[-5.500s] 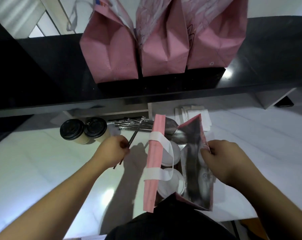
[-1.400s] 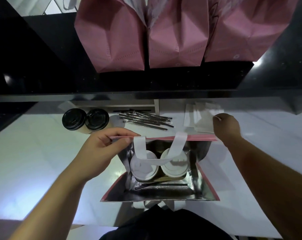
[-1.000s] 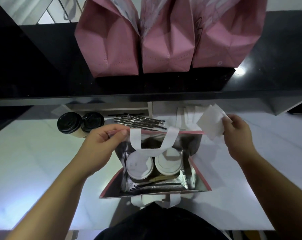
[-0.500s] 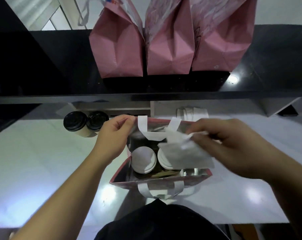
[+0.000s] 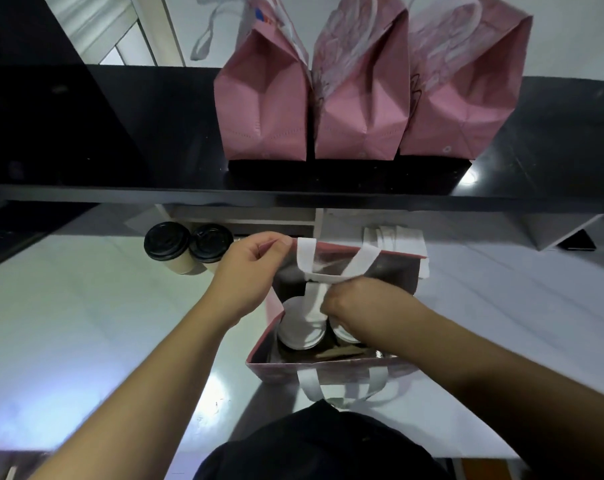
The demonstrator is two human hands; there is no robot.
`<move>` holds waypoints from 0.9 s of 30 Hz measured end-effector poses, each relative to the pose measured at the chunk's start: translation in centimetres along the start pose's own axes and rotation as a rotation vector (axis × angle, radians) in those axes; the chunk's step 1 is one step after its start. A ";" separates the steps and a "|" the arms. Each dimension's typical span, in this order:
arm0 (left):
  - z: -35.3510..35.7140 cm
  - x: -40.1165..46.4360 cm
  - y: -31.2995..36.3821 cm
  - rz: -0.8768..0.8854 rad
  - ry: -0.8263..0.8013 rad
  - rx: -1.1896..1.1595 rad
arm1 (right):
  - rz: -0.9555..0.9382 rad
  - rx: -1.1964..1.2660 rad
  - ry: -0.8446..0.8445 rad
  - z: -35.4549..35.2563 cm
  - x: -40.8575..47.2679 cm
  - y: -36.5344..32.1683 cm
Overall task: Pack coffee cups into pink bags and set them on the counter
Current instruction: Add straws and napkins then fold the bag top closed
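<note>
White worktop (image 5: 85,323) in front, black counter (image 5: 120,133) beyond and above.

Nearest: bag (image 5: 328,370), upright, mouth up, long axis running left to right across the view. Near handle (image 5: 342,389) hanging outside, far handle (image 5: 335,268) drooping into the mouth. Two cups (image 5: 298,336) inside, side by side along that axis.

Right hand (image 5: 359,303) deep in the mouth, curled on what looks like a napkin (image 5: 314,303) over the cups. Left hand (image 5: 248,271) pinching the far-left rim, keeping the mouth spread.

Step in hand, judged: adding extras to the fourth bag. Next move: release, withdraw, gather both handles, lift level to the counter.

Farther: two black-lidded cups (image 5: 186,245), napkin stack (image 5: 397,239). Farthest: three packed bags (image 5: 359,98) on the counter.
</note>
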State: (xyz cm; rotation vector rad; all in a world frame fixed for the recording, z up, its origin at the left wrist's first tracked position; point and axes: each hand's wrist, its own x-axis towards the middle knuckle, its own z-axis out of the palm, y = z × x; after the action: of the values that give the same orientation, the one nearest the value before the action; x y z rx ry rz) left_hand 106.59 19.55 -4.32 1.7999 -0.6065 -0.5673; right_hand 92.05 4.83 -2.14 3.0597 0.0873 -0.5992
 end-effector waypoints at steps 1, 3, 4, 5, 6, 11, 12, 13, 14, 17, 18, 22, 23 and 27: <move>-0.1 0.0 -0.1 0.000 -0.003 0.012 | 0.004 -0.014 -0.114 0.3 0.3 -0.3; -0.2 0.0 -0.2 0.001 -0.013 0.002 | 0.020 -0.022 -0.281 0.5 0.6 -0.6; -0.3 0.0 -0.2 0.002 -0.016 -0.010 | 0.021 -0.014 -0.320 0.5 0.7 -0.7; -0.4 0.0 -0.1 0.001 -0.018 -0.016 | 0.018 -0.008 -0.330 0.5 0.6 -0.7; -0.5 0.0 -0.1 -0.002 -0.021 -0.012 | 0.009 -0.004 -0.316 0.4 0.4 -0.7; -1.0 -0.1 0.0 0.017 -0.054 0.049 | 0.013 0.140 -0.177 -0.6 -1.2 -0.6; -1.3 -0.3 0.1 0.030 -0.067 0.060 | 0.022 0.176 -0.135 -0.8 -1.8 -0.5; -1.5 -0.6 0.2 0.043 -0.081 0.077 | 0.031 0.210 -0.089 -1.0 -2.5 -0.4; -1.9 -0.9 0.2 0.053 -0.096 0.096 | 0.038 0.252 -0.036 -1.3 -3.5 -0.3; -2.8 -1.8 0.2 0.069 -0.129 0.178 | 0.077 0.403 0.163 -2.2 -7.1 0.7; -3.0 -2.2 0.1 0.073 -0.131 0.211 | 0.107 0.434 0.233 -2.5 -8.1 1.1; -3.6 -4.3 -0.3 0.071 -0.088 0.302 | 0.312 0.570 0.507 -1.6 -10.9 3.0; -3.7 -4.9 -0.7 0.073 -0.061 0.288 | 0.347 0.613 0.528 -0.9 -11.4 3.3; -4.1 -7.7 -2.5 0.008 0.023 0.221 | 0.381 0.785 0.452 3.0 -12.8 3.7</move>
State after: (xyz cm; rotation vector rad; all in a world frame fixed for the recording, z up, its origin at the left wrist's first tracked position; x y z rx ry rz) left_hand 103.74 28.17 -4.91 2.0077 -0.6820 -0.4879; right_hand 79.28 0.38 -0.05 3.7030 -0.9085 0.1420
